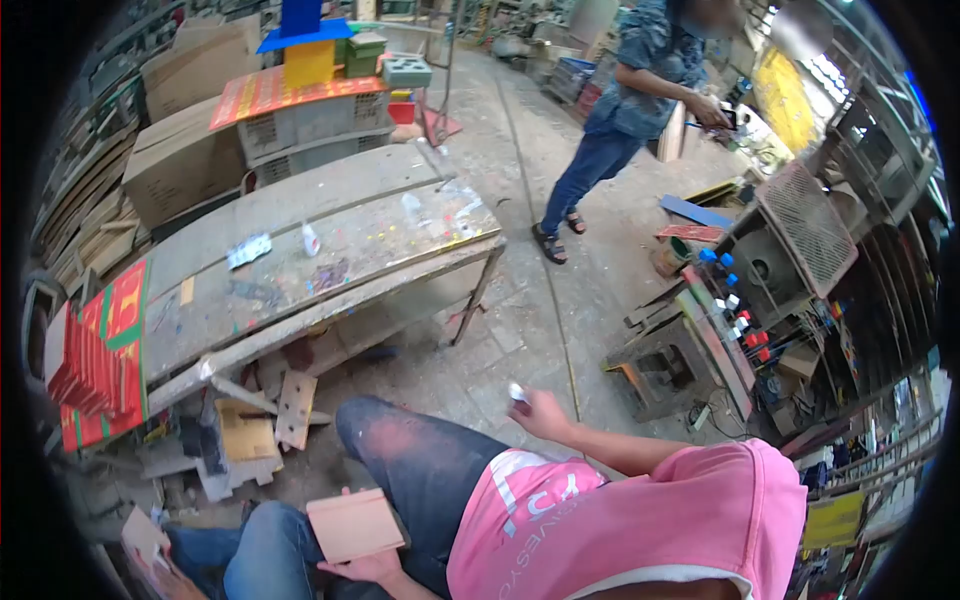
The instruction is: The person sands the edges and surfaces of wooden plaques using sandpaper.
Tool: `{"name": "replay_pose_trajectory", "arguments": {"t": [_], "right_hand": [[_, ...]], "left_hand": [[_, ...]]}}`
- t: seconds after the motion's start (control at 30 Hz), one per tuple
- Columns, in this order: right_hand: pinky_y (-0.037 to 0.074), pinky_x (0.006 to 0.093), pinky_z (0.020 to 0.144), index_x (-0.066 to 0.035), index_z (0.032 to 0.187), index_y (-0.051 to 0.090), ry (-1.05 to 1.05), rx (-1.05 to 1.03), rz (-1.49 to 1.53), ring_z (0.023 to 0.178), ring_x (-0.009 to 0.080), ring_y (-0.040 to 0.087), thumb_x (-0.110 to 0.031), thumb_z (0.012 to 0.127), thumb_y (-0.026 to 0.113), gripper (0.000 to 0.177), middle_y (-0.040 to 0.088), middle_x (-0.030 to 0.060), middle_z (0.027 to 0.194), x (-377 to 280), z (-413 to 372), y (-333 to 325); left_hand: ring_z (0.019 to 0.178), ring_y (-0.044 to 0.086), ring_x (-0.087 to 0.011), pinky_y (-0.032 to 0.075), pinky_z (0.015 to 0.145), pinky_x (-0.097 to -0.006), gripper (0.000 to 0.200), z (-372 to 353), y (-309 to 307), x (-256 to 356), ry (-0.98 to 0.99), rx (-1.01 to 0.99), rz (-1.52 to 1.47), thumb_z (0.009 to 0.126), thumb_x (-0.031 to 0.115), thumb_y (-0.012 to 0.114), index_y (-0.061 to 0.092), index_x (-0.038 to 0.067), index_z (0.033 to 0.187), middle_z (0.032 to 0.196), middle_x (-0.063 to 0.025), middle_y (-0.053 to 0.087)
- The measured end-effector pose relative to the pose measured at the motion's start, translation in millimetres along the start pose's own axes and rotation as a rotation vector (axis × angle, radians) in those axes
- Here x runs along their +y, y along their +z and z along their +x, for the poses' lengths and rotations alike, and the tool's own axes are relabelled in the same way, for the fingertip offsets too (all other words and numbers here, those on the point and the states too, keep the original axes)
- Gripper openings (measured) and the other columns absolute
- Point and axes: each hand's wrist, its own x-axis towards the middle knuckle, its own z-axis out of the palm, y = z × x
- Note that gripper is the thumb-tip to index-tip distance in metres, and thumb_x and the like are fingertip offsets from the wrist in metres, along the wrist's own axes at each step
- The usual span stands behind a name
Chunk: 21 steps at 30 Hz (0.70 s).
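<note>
My left hand (372, 567) is closed on the lower edge of a flat, square, pinkish-tan wooden block (355, 526), held over my lap. Its thumb and fingers wrap around the block's underside. Out to the right, in front of my knee, my right hand (541, 414) pinches a small white-tipped object (516, 392). Most of that object is hidden by the fingers, so its kind cannot be made out. The two hands are well apart.
A paint-stained workbench (350, 225) carries a white bottle (310, 239) and a stack of red-edged boards (85, 365). Another person (625, 110) stands beyond it. At right, small coloured blocks (740, 320) sit near a metal stand (660, 370). Scrap wood (295, 410) lies below the bench.
</note>
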Motion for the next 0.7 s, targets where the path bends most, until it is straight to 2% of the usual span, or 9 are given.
{"name": "replay_pose_trajectory", "arguments": {"t": [0.03,0.13,0.17,0.23,0.3,0.43,0.47,0.57,0.7], "right_hand": [[0.050,0.0375,0.061,0.000,0.085,0.060,-0.080,0.049,0.229,0.067,0.0243,0.066,-0.017,0.082,0.069,0.020,0.064,0.0167,0.072,-29,12,18],[0.050,0.0333,0.063,-0.001,0.095,0.061,-0.356,-0.207,0.556,0.072,0.0162,0.064,-0.020,0.080,0.073,0.027,0.065,0.0116,0.078,-132,21,69],[0.050,0.0322,0.064,-0.002,0.098,0.061,-0.448,-0.290,0.734,0.073,0.0157,0.063,-0.021,0.079,0.075,0.031,0.066,0.0104,0.080,-154,16,98],[0.047,0.0271,0.063,-0.003,0.090,0.058,-0.382,-0.554,0.706,0.070,0.0092,0.055,-0.025,0.078,0.078,0.033,0.058,0.0011,0.075,-193,-1,137],[0.042,0.0284,0.058,-0.003,0.081,0.053,-0.463,-0.650,0.534,0.064,0.0090,0.048,-0.031,0.073,0.081,0.040,0.052,-0.0005,0.068,-201,-4,183],[0.041,0.0300,0.056,-0.006,0.073,0.051,-0.349,-0.696,0.573,0.060,0.0101,0.047,-0.033,0.065,0.086,0.045,0.049,-0.0011,0.063,-193,4,207],[0.043,0.0292,0.058,-0.006,0.073,0.052,-0.323,-0.697,0.554,0.062,0.0096,0.049,-0.032,0.065,0.086,0.043,0.052,-0.0015,0.066,-193,4,210],[0.044,0.0287,0.060,-0.007,0.072,0.052,-0.239,-0.703,0.700,0.063,0.0095,0.050,-0.030,0.064,0.087,0.043,0.054,-0.0021,0.069,-195,6,217],[0.046,0.0275,0.063,-0.008,0.075,0.050,-0.076,-0.737,0.814,0.066,0.0086,0.053,-0.023,0.068,0.086,0.039,0.055,-0.0014,0.071,-199,10,210]], "left_hand": [[0.141,0.013,-0.0447,0.007,0.111,-0.0643,0.090,5,7,1,-0.016,-0.098,-0.019,0.084,0.076,0.033,0.020,0.017,0.151,0.155,-0.0237,0.009],[0.137,0.028,-0.0398,0.018,0.112,-0.0574,0.091,-4,-11,-1,0.055,0.207,-0.101,0.086,0.075,0.029,0.030,0.007,0.146,0.151,-0.0212,0.024],[0.133,0.036,-0.0361,0.025,0.111,-0.0518,0.093,-8,-18,1,0.071,0.521,-0.125,0.086,0.076,0.027,0.032,0.004,0.144,0.149,-0.0183,0.030],[0.130,0.039,-0.0339,0.029,0.109,-0.0481,0.094,-8,-30,4,0.027,0.697,-0.138,0.086,0.078,0.026,0.032,0.003,0.144,0.146,-0.0166,0.035],[0.128,0.040,-0.0334,0.032,0.107,-0.0449,0.097,-4,-27,3,0.068,0.825,0.049,0.084,0.079,0.026,0.031,0.003,0.144,0.144,-0.0163,0.037],[0.122,0.048,-0.0320,0.040,0.101,-0.0437,0.076,-11,-47,4,0.047,0.771,0.292,0.095,0.063,0.026,0.036,0.002,0.139,0.137,-0.0161,0.045],[0.117,0.053,-0.0303,0.044,0.097,-0.0423,0.060,-13,-57,3,0.066,0.764,0.285,0.101,0.048,0.031,0.038,0.001,0.137,0.132,-0.0160,0.049],[0.115,0.054,-0.0289,0.046,0.096,-0.0414,0.053,-14,-54,-2,0.149,0.751,0.471,0.102,0.041,0.036,0.040,0.000,0.135,0.129,-0.0164,0.051],[0.119,0.052,-0.0283,0.043,0.099,-0.0416,0.052,-13,-57,0,0.167,0.769,0.335,0.102,0.041,0.035,0.043,0.001,0.133,0.131,-0.0155,0.050]]}}
